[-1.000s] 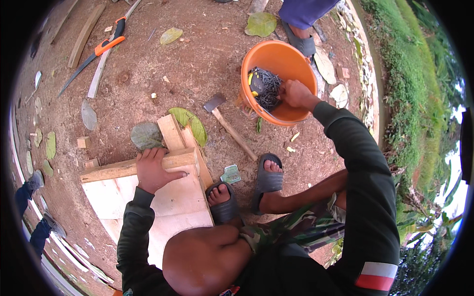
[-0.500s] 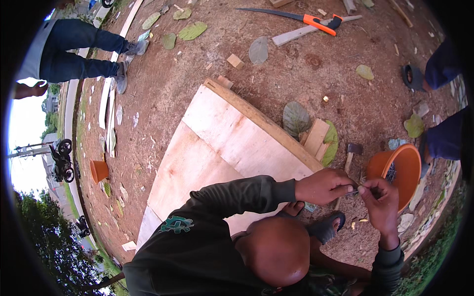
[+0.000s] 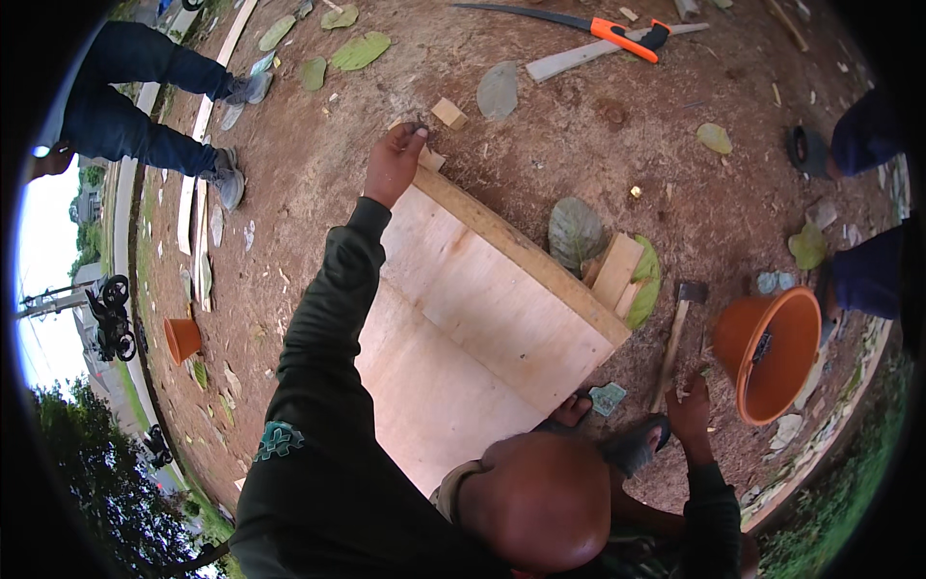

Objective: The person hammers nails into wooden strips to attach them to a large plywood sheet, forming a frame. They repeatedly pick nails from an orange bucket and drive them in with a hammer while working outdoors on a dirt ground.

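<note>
My left hand (image 3: pixel 394 162) is at the far-left corner of a pale plywood panel (image 3: pixel 463 261) with a thick wooden edge. Its thumb and fingers are pinched together; whatever lies between them is too small to make out. Low on the right, my right hand (image 3: pixel 689 415) hovers beside the handle end of a hammer (image 3: pixel 672 347) lying on the ground. Its fingers are bent and slightly apart, and no held thing shows. To the right of this hand stands an orange bucket (image 3: pixel 738 338), tilted toward me, with small grey metal pieces inside, probably nails.
Wood offcuts (image 3: pixel 617 270) and large leaves lie along the panel's far edge. A handsaw (image 3: pixel 622 39) with an orange handle rests over a wooden strip at the back. One person (image 3: pixel 145 92) stands far left, another (image 3: pixel 863 270) at the right. A smaller orange bucket (image 3: pixel 182 338) stands left.
My hands have parted from a thin metal piece held between them. My left hand has gone far left to the panel's corner; my right hand has moved left and down, nearer the hammer.
</note>
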A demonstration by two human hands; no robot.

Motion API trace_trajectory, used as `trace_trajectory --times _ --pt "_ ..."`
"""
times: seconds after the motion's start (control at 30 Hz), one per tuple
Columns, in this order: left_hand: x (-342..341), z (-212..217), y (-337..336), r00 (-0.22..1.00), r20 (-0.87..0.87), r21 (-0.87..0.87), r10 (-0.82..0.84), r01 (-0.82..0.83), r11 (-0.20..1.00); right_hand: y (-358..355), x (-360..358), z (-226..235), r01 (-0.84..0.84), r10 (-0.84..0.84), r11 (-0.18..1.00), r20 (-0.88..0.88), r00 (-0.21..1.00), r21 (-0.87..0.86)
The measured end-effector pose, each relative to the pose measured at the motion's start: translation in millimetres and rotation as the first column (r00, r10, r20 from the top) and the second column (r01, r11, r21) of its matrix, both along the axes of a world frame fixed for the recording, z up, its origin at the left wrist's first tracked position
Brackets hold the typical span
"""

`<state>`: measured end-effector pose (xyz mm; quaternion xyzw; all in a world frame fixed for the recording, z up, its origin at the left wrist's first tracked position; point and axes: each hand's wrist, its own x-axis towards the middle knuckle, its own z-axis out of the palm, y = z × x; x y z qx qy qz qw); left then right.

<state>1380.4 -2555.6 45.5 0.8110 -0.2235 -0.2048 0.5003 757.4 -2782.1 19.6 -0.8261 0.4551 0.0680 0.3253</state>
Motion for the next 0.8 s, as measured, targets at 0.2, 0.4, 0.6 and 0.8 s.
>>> trace_trajectory --times 0.2,0.4,0.6,0.8 --pt "68.3 -31.4 31.6 1.000 -0.010 0.309 0.006 -0.003 0.951 29.5 -1.0 -30.7 0.126 -0.096 0.961 -0.130 0.987 0.244" --pt "55.8 -49.0 28.4 0.996 -0.016 0.302 0.091 -0.082 0.950 19.3 7.1 -3.8 0.495 -0.469 0.590 -0.229 0.853 0.638" --pt "52.3 -37.9 26.7 0.993 -0.021 0.345 0.120 -0.106 0.932 12.9 84.7 104.0 0.612 -0.751 0.223 -0.266 0.604 0.759" --pt "52.2 -39.2 15.8 0.999 0.045 0.423 0.011 -0.029 0.906 15.6 208.4 117.2 0.315 -0.688 0.464 0.114 0.716 0.828"
